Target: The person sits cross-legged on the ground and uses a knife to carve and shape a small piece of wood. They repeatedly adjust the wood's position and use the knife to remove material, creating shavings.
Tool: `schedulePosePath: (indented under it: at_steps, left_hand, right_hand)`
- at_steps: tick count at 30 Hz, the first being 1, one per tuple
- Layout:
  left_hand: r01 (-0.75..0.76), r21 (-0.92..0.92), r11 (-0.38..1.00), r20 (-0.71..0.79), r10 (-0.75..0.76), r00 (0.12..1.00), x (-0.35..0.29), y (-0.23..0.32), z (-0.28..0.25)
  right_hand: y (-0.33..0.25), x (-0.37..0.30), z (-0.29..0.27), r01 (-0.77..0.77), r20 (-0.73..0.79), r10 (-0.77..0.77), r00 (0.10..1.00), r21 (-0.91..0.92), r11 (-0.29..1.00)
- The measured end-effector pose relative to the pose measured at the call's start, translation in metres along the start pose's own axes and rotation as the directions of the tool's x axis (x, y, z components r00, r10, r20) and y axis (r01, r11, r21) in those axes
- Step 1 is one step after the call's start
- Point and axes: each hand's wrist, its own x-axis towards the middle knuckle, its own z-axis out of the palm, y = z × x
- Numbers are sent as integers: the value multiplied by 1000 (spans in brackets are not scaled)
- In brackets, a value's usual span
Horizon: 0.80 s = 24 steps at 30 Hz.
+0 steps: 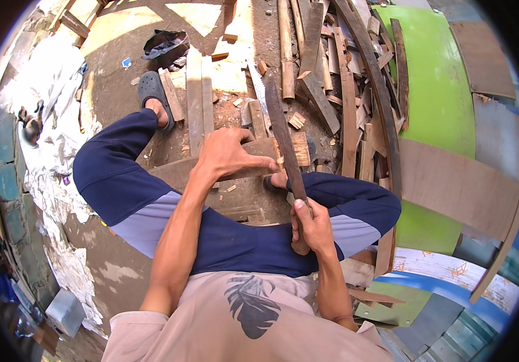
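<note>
A dark wooden board [178,173] lies crosswise between my bent legs, its right end [300,149] showing pale, freshly cut wood. My left hand [226,155] is closed over this board, thumb stretched along it toward the cut end. In my right hand [312,224] is the handle of a machete, its fingers wrapped round it. The machete's long dark blade [282,130] points away from me and crosses over the board just right of my left thumb. A small pale chip shows beside the blade there. Beneath, more wood lies partly hidden.
Planks and poles [347,102] are heaped at the far right, beside a green panel [437,78]. Loose boards [194,90] and a dark bag [166,47] lie ahead. White cloth [48,102] spreads at left. Wood chips [297,120] litter the ground.
</note>
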Motion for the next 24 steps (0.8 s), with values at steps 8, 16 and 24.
schedulePosePath:
  at_steps: [8,16,24]
  left_hand:
    - [10,43,999,-5,-10,1000,4,5,-5]
    - [-5,-9,1000,-53,4,999,1,-1,-3]
    - [17,61,998,-33,-15,999,4,0,-5]
  right_hand:
    - [-2,3,7,235,-202,-195,960,193,953]
    - [-3,5,1,75,15,-75,997,44,996]
    - [-11,25,-18,349,-336,-385,859,-164,923]
